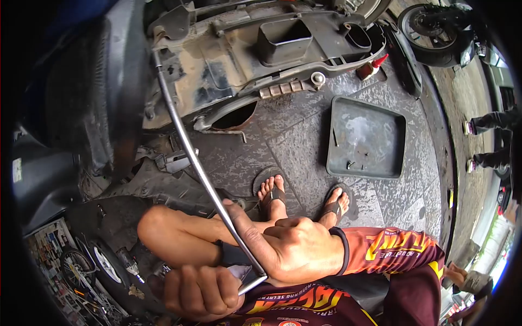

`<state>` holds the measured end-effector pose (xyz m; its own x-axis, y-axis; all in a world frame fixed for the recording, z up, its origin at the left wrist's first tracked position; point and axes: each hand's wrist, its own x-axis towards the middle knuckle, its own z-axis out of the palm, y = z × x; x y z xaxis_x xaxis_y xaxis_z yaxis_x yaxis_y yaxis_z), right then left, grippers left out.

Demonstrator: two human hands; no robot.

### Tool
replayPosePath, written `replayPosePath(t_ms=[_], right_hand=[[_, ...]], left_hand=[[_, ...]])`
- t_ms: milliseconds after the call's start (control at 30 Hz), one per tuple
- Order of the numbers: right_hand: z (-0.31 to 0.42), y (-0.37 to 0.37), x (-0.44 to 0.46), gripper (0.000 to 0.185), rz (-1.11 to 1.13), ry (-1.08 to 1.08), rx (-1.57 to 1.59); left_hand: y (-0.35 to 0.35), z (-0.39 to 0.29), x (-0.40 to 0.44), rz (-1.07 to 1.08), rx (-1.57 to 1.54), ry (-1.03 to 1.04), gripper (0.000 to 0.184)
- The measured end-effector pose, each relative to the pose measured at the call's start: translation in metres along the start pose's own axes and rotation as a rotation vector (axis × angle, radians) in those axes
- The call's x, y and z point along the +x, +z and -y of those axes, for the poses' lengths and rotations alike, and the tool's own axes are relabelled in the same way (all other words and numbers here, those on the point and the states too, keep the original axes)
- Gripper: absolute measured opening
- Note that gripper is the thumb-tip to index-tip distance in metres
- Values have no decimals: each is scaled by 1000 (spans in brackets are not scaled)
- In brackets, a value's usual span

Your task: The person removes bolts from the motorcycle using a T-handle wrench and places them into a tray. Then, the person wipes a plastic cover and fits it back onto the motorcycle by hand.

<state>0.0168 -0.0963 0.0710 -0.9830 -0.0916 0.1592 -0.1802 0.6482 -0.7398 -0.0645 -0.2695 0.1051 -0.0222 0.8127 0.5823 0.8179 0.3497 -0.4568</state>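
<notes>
A long shiny L-shaped socket wrench (196, 160) runs diagonally across the view. Its far tip meets the upper left edge of a dusty black scooter engine cover (217, 68); the fastener there is too small to make out. My right hand (296, 247) is closed beside the bend, its thumb stretched along the shaft. In a fist, my left hand (198, 293) grips the short bent end of the wrench, low in the view.
A shallow dark tray (394, 138) with several small screws lies on the tiled floor, right of my feet. Near the cover stands a red-nozzled bottle (371, 68). A wheel (427, 32) is at upper right, and a person's legs (492, 125) show farther right.
</notes>
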Motion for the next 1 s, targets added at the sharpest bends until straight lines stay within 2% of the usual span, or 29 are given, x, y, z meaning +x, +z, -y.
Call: replayPosePath(t_ms=[33, 133, 200, 267, 333, 367, 400, 467, 567, 633, 667, 700, 833, 1000], right_hand=[[-3, 3, 0, 71, -38, -28, 5], [-9, 10, 0, 70, -118, -66, 11], [-9, 7, -1, 70, -37, -64, 116], [-14, 7, 3, 68, -56, -128, 62], [-18, 18, 3, 66, -241, -191, 50], [-19, 15, 4, 62, -227, -201, 61], [-19, 16, 3, 62, -234, -192, 70], [-18, 20, 1, 61, -212, -159, 156], [-17, 27, 0, 60, -253, -168, 173], [-16, 26, 0, 61, -245, -163, 178], [-16, 24, 0, 61, -233, -155, 181], [-16, 22, 0, 61, -234, -155, 181], [-17, 20, 0, 61, -179, -156, 217], [-17, 24, 0, 59, -184, -141, 252]], left_hand=[[-8, -3, 5, 123, -6, -18, 11], [-3, 3, -6, 71, 49, 61, 16], [-31, 5, -29, 391, -33, -16, 27], [-36, 4, -24, 562, -75, -43, 35], [-42, 1, 8, 640, 44, 10, 32], [-47, 1, 21, 668, 83, 32, 31], [-52, 2, 32, 852, 87, 46, 30], [-53, 5, 36, 1039, 94, 69, 29], [-39, 8, 30, 915, 16, 105, 30], [-11, 3, 32, 168, 238, 248, 34], [-18, 4, 29, 169, 240, 249, 34], [-27, 7, 29, 353, 155, 227, 34], [-34, 10, 49, 739, 10, 188, 31], [-33, 9, 31, 696, -39, 157, 35]])
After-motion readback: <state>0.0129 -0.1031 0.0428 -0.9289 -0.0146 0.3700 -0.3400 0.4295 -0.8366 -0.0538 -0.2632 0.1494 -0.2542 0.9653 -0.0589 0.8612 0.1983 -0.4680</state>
